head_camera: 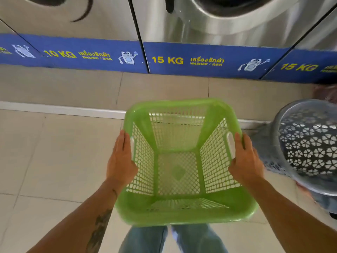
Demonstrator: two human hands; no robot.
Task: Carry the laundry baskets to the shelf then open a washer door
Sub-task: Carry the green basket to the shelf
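I have the green basket (182,161) held between my two hands, in front of my legs and above the tiled floor (54,152). My left hand (121,159) is pressed flat against the outside of its left wall, just under the rim and beside the handle slot, fingers pointing away from me and nearly straight. My right hand (244,159) sits on the opposite wall in the same way, fingers lying along the rim next to the right handle slot. Neither hand curls through a slot as far as I can see; both clamp the basket from the sides with the palms. I cannot see either thumb well enough to say where it lies.

The green basket is empty: through its lattice walls and base I see only the floor. To the right of my right hand, near but apart from it, is a grey basket (308,143), round with a flower-pattern lattice, blurred and tilted toward me; I cannot tell what, if anything, is inside.

Beyond my fingertips stands a row of washers (228,24) with steel fronts, doors shut where visible. A blue strip (182,59) along their base reads 10 KG and 15 KG.
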